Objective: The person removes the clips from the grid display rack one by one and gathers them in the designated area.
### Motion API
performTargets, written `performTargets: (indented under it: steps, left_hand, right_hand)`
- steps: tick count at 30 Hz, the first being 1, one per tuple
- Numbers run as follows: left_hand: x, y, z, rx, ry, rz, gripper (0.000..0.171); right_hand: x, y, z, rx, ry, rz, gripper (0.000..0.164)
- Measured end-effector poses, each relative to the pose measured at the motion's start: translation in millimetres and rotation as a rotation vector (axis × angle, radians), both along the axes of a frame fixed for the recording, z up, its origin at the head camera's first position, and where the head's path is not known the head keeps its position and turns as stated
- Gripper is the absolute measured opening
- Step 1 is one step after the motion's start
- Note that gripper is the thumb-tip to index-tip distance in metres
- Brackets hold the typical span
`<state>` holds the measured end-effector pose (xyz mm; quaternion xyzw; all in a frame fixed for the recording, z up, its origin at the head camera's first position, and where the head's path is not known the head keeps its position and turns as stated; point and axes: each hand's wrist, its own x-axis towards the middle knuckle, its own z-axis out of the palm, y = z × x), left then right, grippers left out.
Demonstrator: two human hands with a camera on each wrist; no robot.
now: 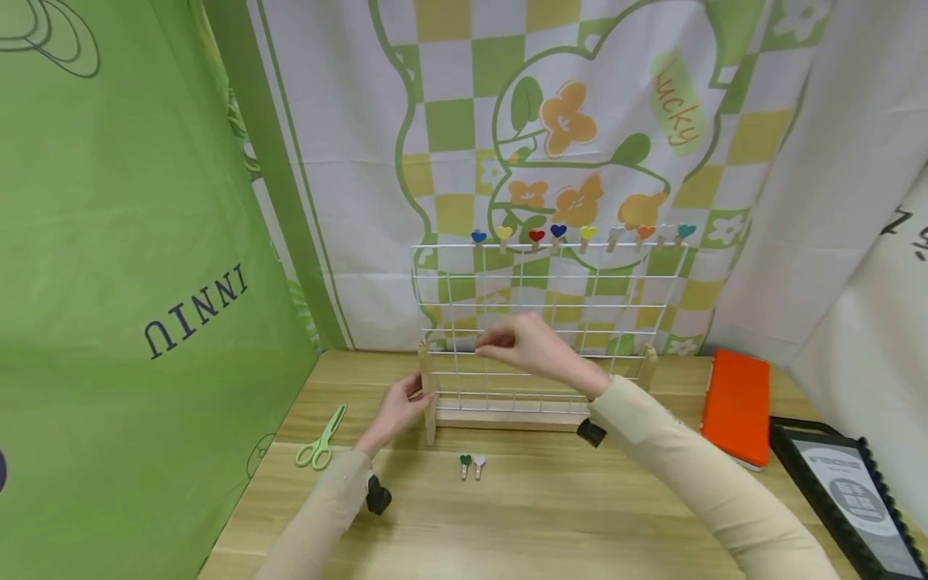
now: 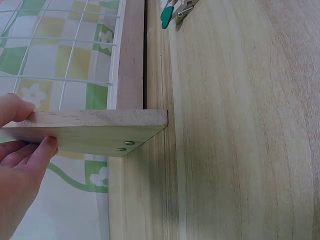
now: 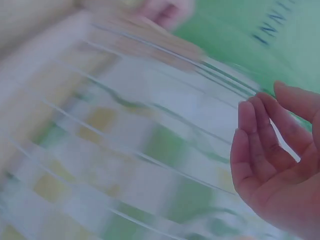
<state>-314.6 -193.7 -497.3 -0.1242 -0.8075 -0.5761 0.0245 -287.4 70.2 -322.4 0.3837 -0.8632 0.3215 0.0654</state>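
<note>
A white wire grid rack (image 1: 551, 246) stands upright in wooden feet at the table's back. My left hand (image 1: 394, 412) grips its left wooden post (image 2: 95, 119), thumb on one side and fingers on the other. Raised before the grid's lower middle, my right hand (image 1: 532, 350) has loosely bent fingers, with nothing visible between them in the right wrist view. Several heart-topped clothespins, including a red one (image 1: 536, 236) and a teal one (image 1: 685, 232), line the top wire. A green heart clothespin (image 1: 465, 464) and a white heart clothespin (image 1: 478, 464) lie on the table in front.
Light green scissors (image 1: 321, 445) lie on the wooden table (image 1: 522, 515) left of my left hand. At the right are an orange-red box-like item (image 1: 737, 407) and a black-framed spiral-bound pad (image 1: 848, 491). Patterned cloth (image 1: 348, 201) hangs behind the rack, green cloth at the left.
</note>
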Motion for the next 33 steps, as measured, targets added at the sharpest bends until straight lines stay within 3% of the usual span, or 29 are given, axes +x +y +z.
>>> performTargets:
  steps: [7, 12, 16, 22, 28, 33]
  left_hand:
    - [1.3, 0.0, 1.2, -0.017, 0.021, -0.018, 0.050]
    - [0.1, 0.1, 0.4, -0.021, 0.042, -0.015, 0.049]
    - [0.2, 0.3, -0.4, -0.014, 0.033, -0.007, 0.048]
    - [1.9, 0.4, -0.3, -0.004, 0.021, -0.021, 0.049]
    - [2.5, 0.8, -0.5, -0.007, 0.007, -0.024, 0.049]
    - [1.3, 0.8, -0.2, 0.010, 0.000, -0.012, 0.051]
  right_hand:
    - [-1.5, 6.3, 92.3, -0.074, 0.268, -0.012, 0.014]
    - [-16.4, 7.1, 127.6, -0.111, 0.393, -0.056, 0.015]
    - [-28.9, 6.0, 136.9, -0.061, 0.399, -0.077, 0.017]
    - [-41.8, -0.3, 138.4, 0.064, 0.330, -0.094, 0.017]
    - [-45.2, -6.2, 137.8, 0.115, 0.288, -0.108, 0.013]
    - [-44.1, -8.5, 137.7, 0.111, 0.325, -0.123, 0.012]
